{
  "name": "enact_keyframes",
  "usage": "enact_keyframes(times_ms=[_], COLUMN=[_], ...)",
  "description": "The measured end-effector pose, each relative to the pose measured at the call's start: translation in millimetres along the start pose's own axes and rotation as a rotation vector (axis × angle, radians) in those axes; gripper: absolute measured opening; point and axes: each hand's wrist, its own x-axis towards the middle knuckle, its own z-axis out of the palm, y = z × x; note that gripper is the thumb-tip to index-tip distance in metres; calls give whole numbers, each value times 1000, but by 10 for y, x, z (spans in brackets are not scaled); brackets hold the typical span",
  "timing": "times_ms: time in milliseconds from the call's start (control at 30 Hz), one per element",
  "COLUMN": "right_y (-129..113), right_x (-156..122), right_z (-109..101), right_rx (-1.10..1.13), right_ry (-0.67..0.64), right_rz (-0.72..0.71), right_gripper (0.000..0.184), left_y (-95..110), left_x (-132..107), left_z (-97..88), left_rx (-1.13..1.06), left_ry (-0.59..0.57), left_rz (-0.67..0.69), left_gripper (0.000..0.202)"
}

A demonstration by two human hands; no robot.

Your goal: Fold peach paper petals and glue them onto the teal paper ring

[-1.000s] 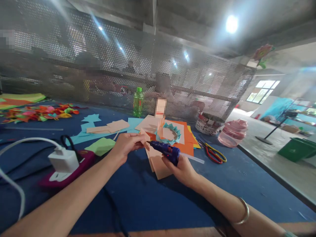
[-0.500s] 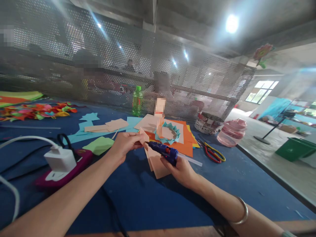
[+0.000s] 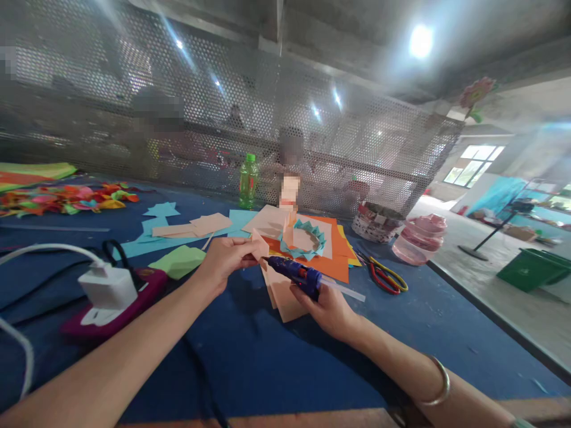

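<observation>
My left hand (image 3: 225,261) pinches a small folded peach paper piece (image 3: 259,245) above the blue table (image 3: 276,362). My right hand (image 3: 328,308) grips a blue glue gun (image 3: 294,274), its nozzle touching the paper piece and a clear glue stick (image 3: 350,292) poking out behind. Under the hands lies a stack of peach paper pieces (image 3: 283,294). Just beyond sits a teal and peach paper ring (image 3: 306,239) on orange sheets (image 3: 334,252).
A white plug in a magenta power strip (image 3: 113,294) with cables lies at left. Scissors (image 3: 383,276), a pink lidded tub (image 3: 419,239) and a basket (image 3: 377,223) stand at right. A green bottle (image 3: 248,181), paper scraps (image 3: 66,199) and a perforated metal screen (image 3: 223,119) lie behind.
The hands stay almost still; the glue gun nozzle remains at the paper piece. The view has shifted slightly.
</observation>
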Motion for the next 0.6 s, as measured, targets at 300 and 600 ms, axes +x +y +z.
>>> enact_keyframes(times_ms=[300,600], right_y=[8,16], right_x=[-11,-25], right_z=[-4,-4], right_rx=[-72,-85], right_ry=[-9,-6], right_rz=[3,-31], right_gripper=[27,25], left_y=[13,57], left_x=[-6,-1], left_z=[6,-10], left_rx=[-18,-16], left_ry=[31,44], left_rz=[16,32], left_gripper=[13,16])
